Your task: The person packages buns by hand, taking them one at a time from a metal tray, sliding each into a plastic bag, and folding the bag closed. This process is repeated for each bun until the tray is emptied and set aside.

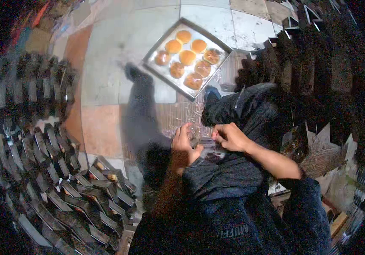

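My left hand (183,146) is above my lap, its fingers raised and thumb held apart. Close by, my right hand (232,137) is closed in a pinch on what looks like clear plastic film (208,143), which shows as a glossy, see-through patch between the two hands. Its exact shape is hard to make out. Beyond my feet, a square metal tray (154,73) holds several round golden buns (187,57). Shiny reflections over the nearer and right-hand buns look like plastic wrapping.
Dark metal pans or moulds are stacked at the left (63,182) and in tall rows at the right (331,72). The tray rests on a worn tiled floor (118,55). My dark-trousered legs (250,110) lie between my hands and the tray.
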Action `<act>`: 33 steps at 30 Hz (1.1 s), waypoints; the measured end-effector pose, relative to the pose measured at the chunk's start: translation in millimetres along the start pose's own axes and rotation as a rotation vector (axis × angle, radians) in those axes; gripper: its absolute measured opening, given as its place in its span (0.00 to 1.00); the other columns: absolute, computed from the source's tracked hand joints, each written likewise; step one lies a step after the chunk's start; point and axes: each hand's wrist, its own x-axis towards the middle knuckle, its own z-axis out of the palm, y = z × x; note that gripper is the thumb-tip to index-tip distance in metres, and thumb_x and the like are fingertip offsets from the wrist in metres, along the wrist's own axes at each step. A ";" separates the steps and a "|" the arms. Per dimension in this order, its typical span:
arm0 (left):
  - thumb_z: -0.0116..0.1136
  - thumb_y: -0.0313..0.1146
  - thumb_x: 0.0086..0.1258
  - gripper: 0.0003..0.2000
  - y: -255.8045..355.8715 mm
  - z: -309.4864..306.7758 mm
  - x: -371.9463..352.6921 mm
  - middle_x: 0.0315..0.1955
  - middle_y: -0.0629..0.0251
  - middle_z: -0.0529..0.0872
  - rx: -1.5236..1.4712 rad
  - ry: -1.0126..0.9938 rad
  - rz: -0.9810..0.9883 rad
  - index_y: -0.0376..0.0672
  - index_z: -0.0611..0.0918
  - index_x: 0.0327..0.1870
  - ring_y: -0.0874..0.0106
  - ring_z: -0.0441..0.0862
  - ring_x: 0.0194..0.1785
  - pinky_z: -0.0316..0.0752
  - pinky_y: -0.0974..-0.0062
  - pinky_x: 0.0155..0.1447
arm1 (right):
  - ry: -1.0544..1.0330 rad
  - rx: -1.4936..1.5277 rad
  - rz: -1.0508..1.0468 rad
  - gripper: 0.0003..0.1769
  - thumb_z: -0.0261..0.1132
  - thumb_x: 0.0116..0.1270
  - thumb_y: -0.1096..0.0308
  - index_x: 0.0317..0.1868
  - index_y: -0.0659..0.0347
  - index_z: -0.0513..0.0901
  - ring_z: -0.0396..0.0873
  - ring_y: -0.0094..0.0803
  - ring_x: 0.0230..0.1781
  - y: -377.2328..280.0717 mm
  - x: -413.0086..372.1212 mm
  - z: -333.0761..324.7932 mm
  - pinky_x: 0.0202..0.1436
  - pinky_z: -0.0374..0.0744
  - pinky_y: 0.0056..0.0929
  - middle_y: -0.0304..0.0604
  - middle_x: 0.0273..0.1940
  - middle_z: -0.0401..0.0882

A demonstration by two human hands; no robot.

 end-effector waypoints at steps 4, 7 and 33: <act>0.73 0.34 0.47 0.38 -2.0 4.2 2.8 0.50 0.48 0.76 0.005 -0.243 -0.119 0.39 0.68 0.62 0.54 0.76 0.54 0.72 0.61 0.58 | 0.301 -0.152 -0.344 0.05 0.63 0.60 0.77 0.38 0.65 0.80 0.80 0.52 0.39 5.1 -12.5 6.0 0.41 0.78 0.43 0.53 0.38 0.79; 0.72 0.36 0.53 0.29 -8.2 3.8 4.0 0.40 0.54 0.82 -0.035 -0.268 -0.038 0.38 0.75 0.57 0.65 0.81 0.42 0.77 0.68 0.48 | 0.603 -0.157 -0.436 0.07 0.63 0.62 0.74 0.41 0.64 0.80 0.79 0.51 0.41 -23.9 -9.1 -15.1 0.46 0.79 0.39 0.52 0.43 0.76; 0.58 0.32 0.65 0.08 -26.3 -123.8 35.0 0.31 0.59 0.82 -0.352 0.984 -0.496 0.34 0.80 0.36 0.71 0.78 0.30 0.77 0.73 0.34 | 0.390 0.291 -0.428 0.12 0.64 0.68 0.64 0.39 0.65 0.87 0.82 0.29 0.36 -107.8 152.4 -53.2 0.42 0.78 0.30 0.45 0.35 0.86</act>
